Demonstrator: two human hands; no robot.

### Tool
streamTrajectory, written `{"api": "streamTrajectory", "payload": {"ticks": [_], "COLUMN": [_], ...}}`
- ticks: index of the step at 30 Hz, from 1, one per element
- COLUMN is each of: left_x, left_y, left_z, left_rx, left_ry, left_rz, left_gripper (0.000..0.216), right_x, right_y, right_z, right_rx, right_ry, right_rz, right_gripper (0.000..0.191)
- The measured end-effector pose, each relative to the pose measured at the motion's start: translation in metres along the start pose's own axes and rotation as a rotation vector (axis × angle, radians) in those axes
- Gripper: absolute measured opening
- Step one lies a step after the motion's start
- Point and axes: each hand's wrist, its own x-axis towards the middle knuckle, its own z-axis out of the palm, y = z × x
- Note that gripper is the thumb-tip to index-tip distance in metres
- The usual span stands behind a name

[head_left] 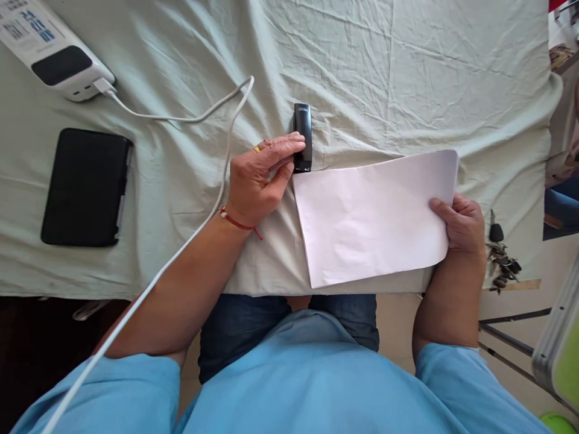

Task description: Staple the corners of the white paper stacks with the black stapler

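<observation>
A black stapler [304,123] lies on the cloth, its near end touching or just over the top left corner of the white paper sheets [371,223]. My left hand [262,175] is closed at the stapler's left side, with fingertips on its top and the thumb low by its near end. The sheets look like a thin stack, with a second edge showing along the left side. My right hand [461,223] grips their right edge, thumb on top and the other fingers mostly hidden beneath.
A pale green cloth [344,72] covers the table. At the left lie a black tablet-like device [85,187] and a white power strip [67,54]. Its white cable [221,187] runs across my left forearm. A bunch of keys [502,262] sits by the right front edge.
</observation>
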Motion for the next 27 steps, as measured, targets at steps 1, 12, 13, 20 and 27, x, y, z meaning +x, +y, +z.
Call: {"api": "streamTrajectory", "payload": {"ticks": [1, 12, 13, 20, 27], "left_x": [-0.002, 0.009, 0.011, 0.025, 0.032], "left_y": [0.000, 0.014, 0.017, 0.032, 0.027], "left_z": [0.001, -0.001, -0.002, -0.019, -0.023], "left_rx": [-0.012, 0.167, 0.140, -0.016, -0.046], "left_ry": [0.014, -0.018, -0.055, -0.367, -0.499], "left_rz": [-0.048, -0.475, -0.477, -0.463, -0.449], "left_gripper": [0.041, 0.038, 0.042, 0.043, 0.025], "right_x": [0.000, -0.035, -0.041, -0.081, -0.090], "right_y": [0.000, -0.003, 0.000, 0.034, 0.050], "right_z": [0.000, 0.005, 0.006, 0.004, -0.006], "right_rx": [0.000, 0.074, 0.088, 0.086, -0.194], "right_ry": [-0.004, 0.008, 0.027, 0.174, 0.141], "right_rz": [0.010, -0.015, -0.035, -0.150, -0.230], "right_gripper": [0.070, 0.061, 0.059, 0.052, 0.055]}}
